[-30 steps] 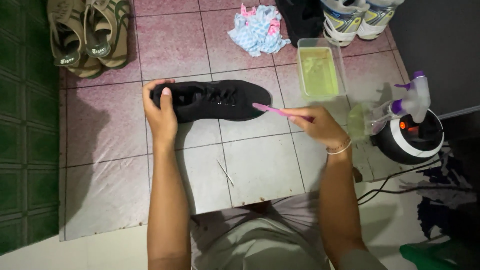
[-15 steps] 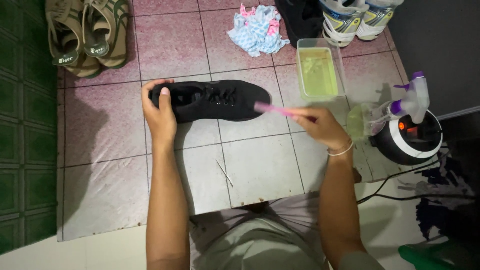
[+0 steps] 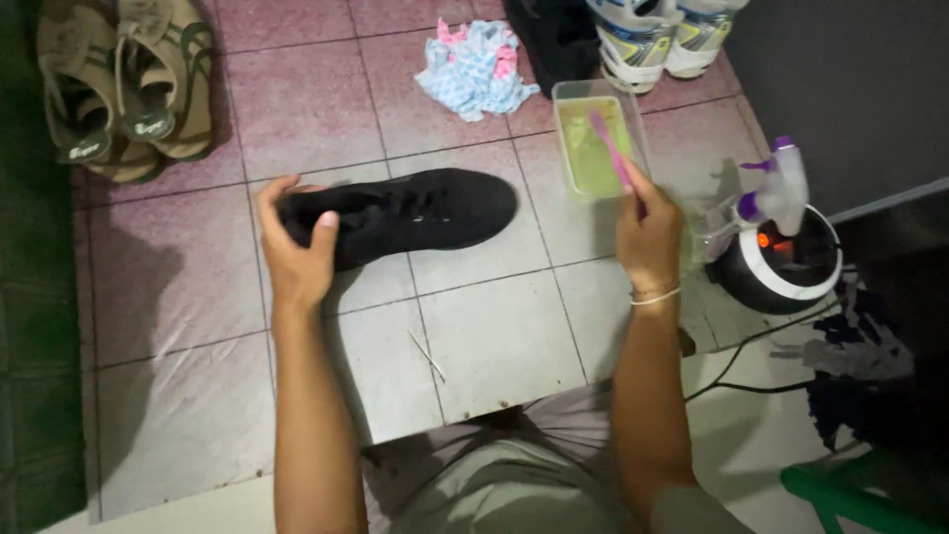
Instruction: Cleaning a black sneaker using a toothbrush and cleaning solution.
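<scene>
Fingers of the left hand (image 3: pixel 297 259) wrap the heel of the black shoe (image 3: pixel 405 213), pinning it flat on the tiled floor (image 3: pixel 494 336). Right hand (image 3: pixel 647 237) fingers close on a pink brush (image 3: pixel 611 148), bristle end over the clear tub (image 3: pixel 638 119) of greenish liquid beyond. Judgement: dip shallow, shed drips over the tub, keep the heel pinned.

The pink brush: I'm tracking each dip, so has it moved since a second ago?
Yes. The pink brush, held in the right hand, has swung away from the black shoe; its head is now over the clear tub of greenish liquid.
</scene>
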